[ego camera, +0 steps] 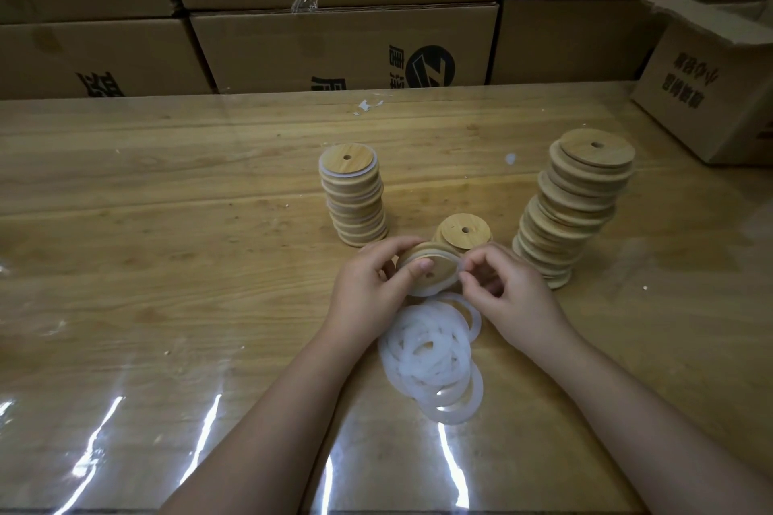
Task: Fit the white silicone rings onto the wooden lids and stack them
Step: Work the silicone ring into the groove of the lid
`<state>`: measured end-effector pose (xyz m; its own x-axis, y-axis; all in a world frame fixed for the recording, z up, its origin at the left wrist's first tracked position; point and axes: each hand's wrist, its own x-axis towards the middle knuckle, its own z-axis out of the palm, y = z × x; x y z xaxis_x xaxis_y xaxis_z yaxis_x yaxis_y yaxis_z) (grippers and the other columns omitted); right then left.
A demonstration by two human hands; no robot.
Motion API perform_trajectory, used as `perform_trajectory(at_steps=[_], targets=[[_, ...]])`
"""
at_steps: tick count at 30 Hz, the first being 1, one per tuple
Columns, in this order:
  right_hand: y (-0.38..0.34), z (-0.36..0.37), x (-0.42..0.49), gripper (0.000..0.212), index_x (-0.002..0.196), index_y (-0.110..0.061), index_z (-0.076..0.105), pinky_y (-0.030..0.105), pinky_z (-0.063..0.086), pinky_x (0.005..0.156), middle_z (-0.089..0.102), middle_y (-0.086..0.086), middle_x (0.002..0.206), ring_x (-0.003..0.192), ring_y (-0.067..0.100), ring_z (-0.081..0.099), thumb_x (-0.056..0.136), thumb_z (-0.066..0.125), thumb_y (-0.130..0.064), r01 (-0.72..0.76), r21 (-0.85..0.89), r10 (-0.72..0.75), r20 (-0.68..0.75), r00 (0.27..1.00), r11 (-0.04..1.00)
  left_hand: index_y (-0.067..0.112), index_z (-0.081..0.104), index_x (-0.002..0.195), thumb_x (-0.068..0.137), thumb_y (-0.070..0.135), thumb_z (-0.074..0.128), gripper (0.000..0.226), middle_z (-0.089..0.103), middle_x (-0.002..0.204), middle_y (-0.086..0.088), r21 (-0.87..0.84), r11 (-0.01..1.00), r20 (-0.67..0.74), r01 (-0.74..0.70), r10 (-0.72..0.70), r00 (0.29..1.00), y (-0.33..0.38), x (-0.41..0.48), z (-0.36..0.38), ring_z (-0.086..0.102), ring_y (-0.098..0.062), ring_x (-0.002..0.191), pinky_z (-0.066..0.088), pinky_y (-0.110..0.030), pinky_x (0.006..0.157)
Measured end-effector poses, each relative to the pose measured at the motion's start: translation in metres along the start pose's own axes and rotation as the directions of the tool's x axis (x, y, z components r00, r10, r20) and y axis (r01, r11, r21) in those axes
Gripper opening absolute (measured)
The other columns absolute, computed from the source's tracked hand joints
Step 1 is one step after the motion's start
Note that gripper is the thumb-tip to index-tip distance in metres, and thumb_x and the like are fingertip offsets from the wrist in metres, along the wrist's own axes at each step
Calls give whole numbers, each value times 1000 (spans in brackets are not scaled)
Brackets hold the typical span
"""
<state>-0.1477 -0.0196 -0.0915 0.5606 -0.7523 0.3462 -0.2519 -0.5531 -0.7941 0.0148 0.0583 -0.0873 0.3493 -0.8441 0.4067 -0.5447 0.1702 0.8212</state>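
I note the tall stack of bare lids (573,201), right of centre, undone. The shorter ringed stack (353,201), centre, is done. Loose silicone rings (431,351) are piled below. My guess: under halfway. Left hand (372,284) grips one wooden lid (431,270); right hand (502,288) pinches its ring (439,292).

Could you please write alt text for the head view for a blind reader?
A left hand grips a wooden lid while the right hand pinches a white ring onto its edge. Loose rings lie on the table nearer; a short lid stack and a tall stack stand behind.
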Motion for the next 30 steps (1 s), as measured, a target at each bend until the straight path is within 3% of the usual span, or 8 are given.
perform_trajectory(at_steps=[8,11,16,21,25,30], targets=[[2,1,0,13,80,-14,57,11,40,58,55,-11,78,69,3,52,81,63,-2,-44,-26,45,7,999,999,47,62,92,80,31,67,21,65,83,27,-30,999,3,26,-26,1000,-1,1,-1,49,1,64,37,-9,61],[-1,0,-1,13,80,-16,56,15,42,58,53,-13,79,68,7,54,82,63,-5,-27,-76,28,11,1000,997,47,62,91,82,24,70,26,65,81,29,-51,998,0,36,-36,999,-1,1,-2,48,2,62,37,-9,61],[-7,-1,-2,6,84,-10,57,34,47,60,49,-15,80,67,14,55,82,61,-6,47,-227,-42,24,999,973,46,62,90,82,20,70,28,64,79,29,-86,996,9,40,-39,999,-1,2,-2,46,3,61,37,-8,60],[-14,-2,-4,5,86,-7,58,39,47,56,56,-4,86,66,17,55,82,61,-7,93,-353,-95,12,995,931,46,62,90,80,26,67,23,63,73,30,-97,995,16,39,-38,999,0,2,-2,45,3,60,36,-7,59],[-15,0,-6,6,85,-7,56,38,44,51,56,-1,85,64,20,54,82,60,-10,107,-451,-109,20,994,886,40,65,92,83,19,70,23,63,74,28,-99,994,28,51,-49,998,-2,1,-2,45,2,60,36,-8,61],[-8,-2,-5,7,85,-15,55,32,48,58,51,-14,80,66,10,55,83,61,-11,57,-282,-51,29,998,958,30,68,98,83,20,71,19,63,75,27,-80,995,19,65,-63,998,-4,0,-1,47,1,62,38,-10,62]])
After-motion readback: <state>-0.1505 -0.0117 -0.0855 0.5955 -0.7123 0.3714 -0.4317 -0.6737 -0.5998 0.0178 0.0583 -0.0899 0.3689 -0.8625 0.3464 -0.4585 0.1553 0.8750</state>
